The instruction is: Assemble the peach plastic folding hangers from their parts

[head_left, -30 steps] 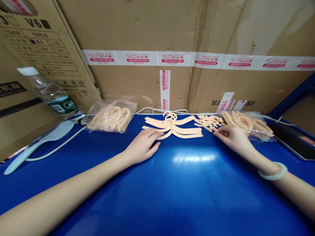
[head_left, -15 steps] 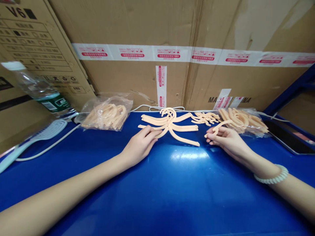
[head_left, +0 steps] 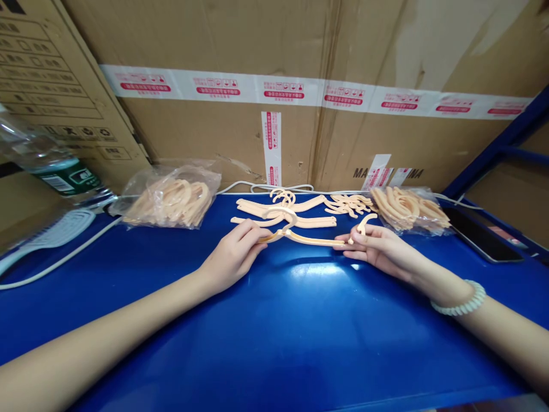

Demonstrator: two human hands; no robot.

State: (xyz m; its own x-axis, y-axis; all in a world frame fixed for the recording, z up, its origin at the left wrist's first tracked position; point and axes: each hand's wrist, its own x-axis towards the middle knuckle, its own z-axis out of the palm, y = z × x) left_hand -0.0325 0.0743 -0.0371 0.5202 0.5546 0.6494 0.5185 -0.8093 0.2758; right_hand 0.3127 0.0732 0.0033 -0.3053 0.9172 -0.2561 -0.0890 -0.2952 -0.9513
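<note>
On the blue table (head_left: 274, 320), my left hand (head_left: 234, 254) pinches the left end of a peach plastic hanger (head_left: 300, 236), lifted slightly off the surface. My right hand (head_left: 377, 249) touches the hanger's right end and grips a small curved peach hook piece (head_left: 364, 222) between its fingers. Behind the hanger lies a stack of the same hangers (head_left: 283, 212). A pile of small hook pieces (head_left: 349, 205) sits just right of the stack.
A clear bag of peach parts (head_left: 171, 197) lies at the back left, another bag (head_left: 407, 209) at the back right. A water bottle (head_left: 47, 163), a pale hairbrush (head_left: 47, 237) and a white cable are at far left. Cardboard boxes (head_left: 300, 86) wall the back. A dark tablet (head_left: 482, 237) lies at right.
My left hand drew one hanger off the stack toward me. My right hand picked a hook piece from the pile and brought it left to the hanger's end.
</note>
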